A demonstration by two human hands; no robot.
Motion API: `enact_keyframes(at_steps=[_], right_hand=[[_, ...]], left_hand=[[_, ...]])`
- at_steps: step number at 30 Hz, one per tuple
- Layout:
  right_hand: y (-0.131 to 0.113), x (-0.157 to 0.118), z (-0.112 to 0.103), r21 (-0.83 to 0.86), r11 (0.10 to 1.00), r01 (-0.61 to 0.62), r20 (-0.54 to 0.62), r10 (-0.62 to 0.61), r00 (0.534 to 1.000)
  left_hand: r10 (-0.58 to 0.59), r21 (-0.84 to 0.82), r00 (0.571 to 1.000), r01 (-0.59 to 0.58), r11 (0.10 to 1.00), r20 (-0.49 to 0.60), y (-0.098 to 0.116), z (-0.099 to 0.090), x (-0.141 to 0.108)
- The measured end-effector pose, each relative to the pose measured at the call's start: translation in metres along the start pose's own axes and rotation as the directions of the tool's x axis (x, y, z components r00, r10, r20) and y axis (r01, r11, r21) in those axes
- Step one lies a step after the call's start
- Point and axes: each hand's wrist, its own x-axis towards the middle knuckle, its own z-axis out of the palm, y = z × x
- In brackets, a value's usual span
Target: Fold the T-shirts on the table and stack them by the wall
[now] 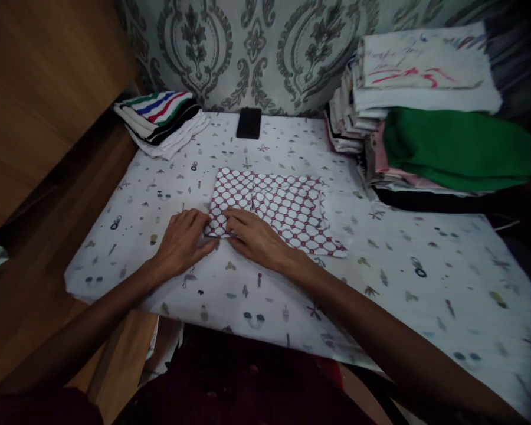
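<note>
A white cloth with a red and dark lattice pattern (287, 206) lies folded on the white printed table cover (265, 295), its left part laid over as a smaller panel. At its lower left corner is my left hand (183, 239), the fingertips touching the edge and the thumb spread away below. My right hand (256, 239) rests on the lower edge of the cloth, palm down, fingers pointing left across the left panel. Neither hand lifts the cloth. Part of its lower edge is hidden under my right hand.
Folded clothes with a striped piece on top (163, 121) lie at the back left. A black phone-like object (248, 123) is at the back edge. Tall stacks of folded clothes, with a green garment (455, 147), stand at the right. A wooden panel (48, 77) rises at the left.
</note>
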Motion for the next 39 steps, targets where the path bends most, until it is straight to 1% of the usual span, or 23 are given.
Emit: enact_keyframes(at_steps=[4,8,11,17,21,23,26,29,32,36,39], right_hand=[[0.002,0.002,0.002,0.123,0.987,-0.104,-0.046,0.111,0.993],[0.005,0.001,0.006,0.19,0.975,-0.116,-0.07,0.131,0.989],[0.008,-0.002,0.01,0.204,0.974,-0.103,-0.096,0.125,0.988],[0.011,-0.005,0.014,0.161,0.984,-0.08,-0.088,0.095,0.991],[0.011,-0.005,0.014,0.153,0.986,-0.061,-0.094,0.076,0.993],[0.011,-0.005,0.013,0.175,0.983,-0.059,-0.109,0.079,0.991],[0.009,-0.006,0.013,0.243,0.967,-0.083,-0.139,0.119,0.983],[0.008,-0.005,0.012,0.312,0.944,-0.109,-0.16,0.166,0.973],[0.007,-0.005,0.012,0.358,0.926,-0.122,-0.17,0.193,0.966],[0.007,-0.004,0.011,0.379,0.917,-0.128,-0.17,0.205,0.964],[0.008,-0.005,0.011,0.345,0.933,-0.102,-0.165,0.168,0.972]], left_hand=[[-0.035,0.125,0.999,0.035,0.992,-0.003,0.012,-0.001,0.004],[-0.09,0.205,0.996,0.094,0.974,-0.028,0.021,-0.001,0.007],[-0.135,0.243,0.991,0.135,0.961,-0.019,0.025,0.0,0.007],[-0.217,0.209,0.974,0.201,0.957,0.058,0.03,-0.003,0.004],[-0.245,0.171,0.968,0.233,0.957,0.056,0.028,-0.007,0.0],[-0.274,0.103,0.961,0.268,0.958,0.048,0.025,-0.011,-0.004],[-0.331,-0.039,0.942,0.333,0.942,0.05,0.021,-0.017,-0.01],[-0.355,-0.102,0.934,0.357,0.928,0.045,0.024,-0.017,-0.011],[-0.368,-0.079,0.93,0.368,0.926,0.013,0.032,-0.01,-0.004],[-0.401,0.018,0.916,0.401,0.916,-0.014,0.036,-0.003,0.007],[-0.394,0.053,0.919,0.394,0.917,-0.017,0.036,-0.002,0.008]])
